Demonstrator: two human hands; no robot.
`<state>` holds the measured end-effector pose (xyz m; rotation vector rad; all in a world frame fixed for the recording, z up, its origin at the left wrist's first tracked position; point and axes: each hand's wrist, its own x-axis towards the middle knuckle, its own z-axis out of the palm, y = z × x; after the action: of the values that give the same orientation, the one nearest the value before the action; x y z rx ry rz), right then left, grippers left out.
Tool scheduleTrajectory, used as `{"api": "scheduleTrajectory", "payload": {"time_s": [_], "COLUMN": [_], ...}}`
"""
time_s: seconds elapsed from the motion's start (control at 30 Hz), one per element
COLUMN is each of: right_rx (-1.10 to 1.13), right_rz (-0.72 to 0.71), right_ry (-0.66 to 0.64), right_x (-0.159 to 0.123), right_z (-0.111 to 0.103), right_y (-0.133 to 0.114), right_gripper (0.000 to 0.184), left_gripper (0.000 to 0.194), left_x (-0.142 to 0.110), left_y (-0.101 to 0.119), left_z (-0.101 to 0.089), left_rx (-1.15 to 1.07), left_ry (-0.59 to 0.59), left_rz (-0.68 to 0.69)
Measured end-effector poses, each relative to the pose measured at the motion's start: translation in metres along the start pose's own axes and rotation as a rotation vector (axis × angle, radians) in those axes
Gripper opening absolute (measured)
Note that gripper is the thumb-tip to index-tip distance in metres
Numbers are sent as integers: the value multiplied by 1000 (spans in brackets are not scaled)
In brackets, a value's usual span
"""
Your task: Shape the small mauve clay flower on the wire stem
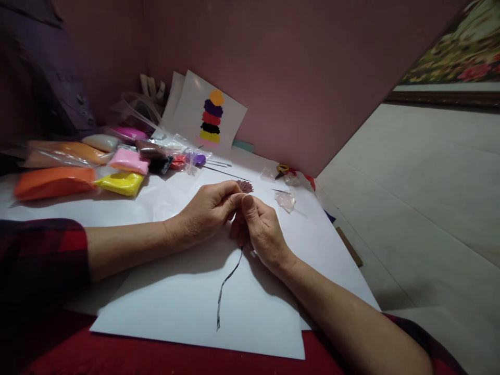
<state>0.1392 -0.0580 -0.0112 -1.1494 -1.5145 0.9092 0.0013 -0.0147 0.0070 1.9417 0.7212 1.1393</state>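
My left hand and my right hand meet over the white paper, thumbs and fingertips pinched close together. Above the fingertips pokes a small brown fringed piece, its lower part covered by my fingers. A thin black twisted strand runs out from under my right hand towards the paper's front edge. Whether the strand joins the brown piece is hidden, as are most of my right fingers. Both hands are closed.
Bags of coloured material, among them an orange bag and a yellow bag, lie at the left. A card with coloured patches leans against the wall. Yellow-handled scissors and a clear plastic scrap lie to the right.
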Motion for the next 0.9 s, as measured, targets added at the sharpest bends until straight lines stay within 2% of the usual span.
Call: {"api": "scheduleTrajectory", "payload": {"time_s": [0.57,0.9], "right_rx": [107,112], "right_rz": [19,23], "right_ry": [-5,13], "right_x": [1,-1], "right_z": [1,3], "right_y": [0,-3], "right_gripper": [46,42], "left_gripper": [13,14], "left_x": [-2,-2], "left_y": [-6,-7], "left_z": [4,3], "left_rx": [-231,-158], "left_ry": [-83,-42], "left_rz": [-36,-13]}}
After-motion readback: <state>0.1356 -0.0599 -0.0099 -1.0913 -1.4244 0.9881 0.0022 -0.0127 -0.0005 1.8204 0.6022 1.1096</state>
